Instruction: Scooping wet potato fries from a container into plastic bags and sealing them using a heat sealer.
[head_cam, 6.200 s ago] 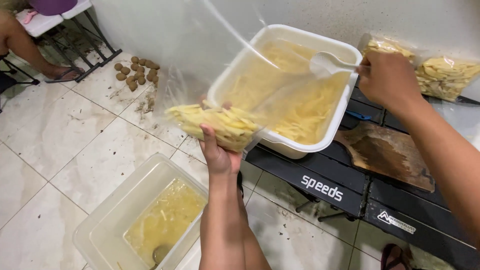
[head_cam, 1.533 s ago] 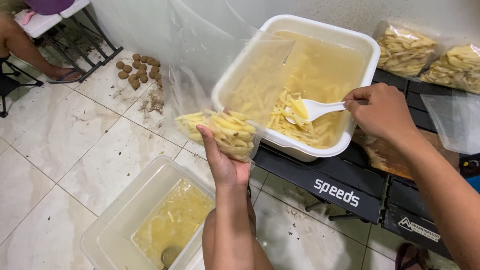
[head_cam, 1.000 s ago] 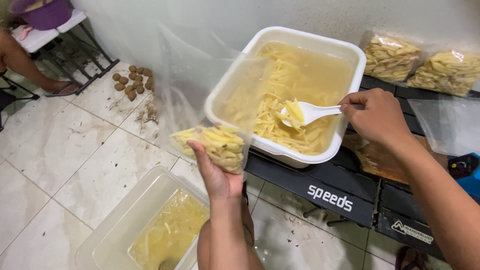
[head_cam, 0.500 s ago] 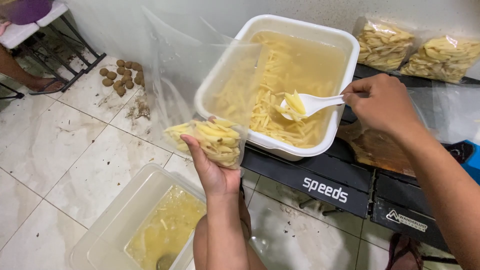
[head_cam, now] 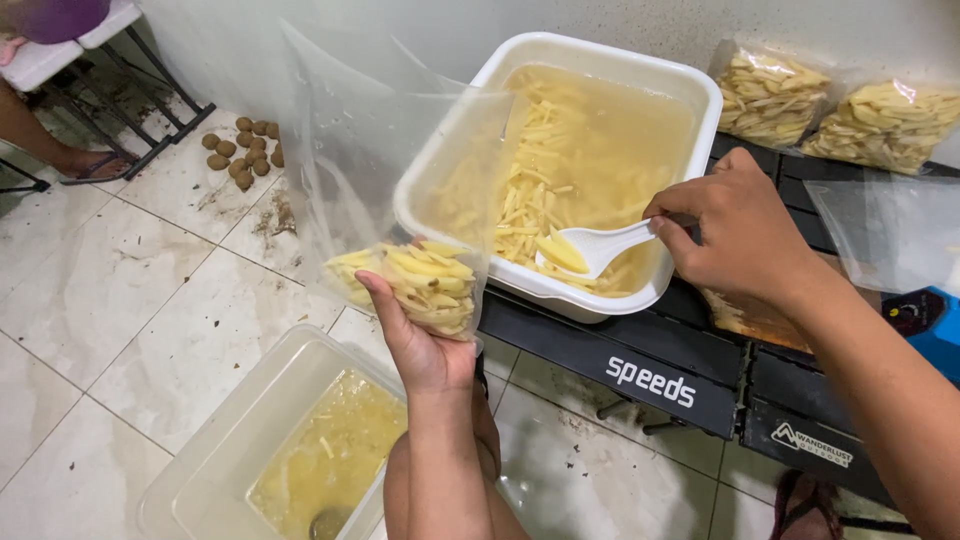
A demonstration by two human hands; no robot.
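Since the earlier frame, the right hand [head_cam: 745,235] has dipped the white spoon [head_cam: 590,250] lower into the white tub [head_cam: 700,130], its grip clenched on the handle; a few potato sticks [head_cam: 560,250] lie in the bowl of the spoon at the near wall. The left hand [head_cam: 420,340] cups the filled bottom of the clear plastic bag [head_cam: 400,170], grasping it just beside the tub's rim, above a clear bin [head_cam: 215,455] on the floor. Scooping looks to be the step in hand; next, the spoon likely needs lifting, draining and tipping into the bag's mouth.
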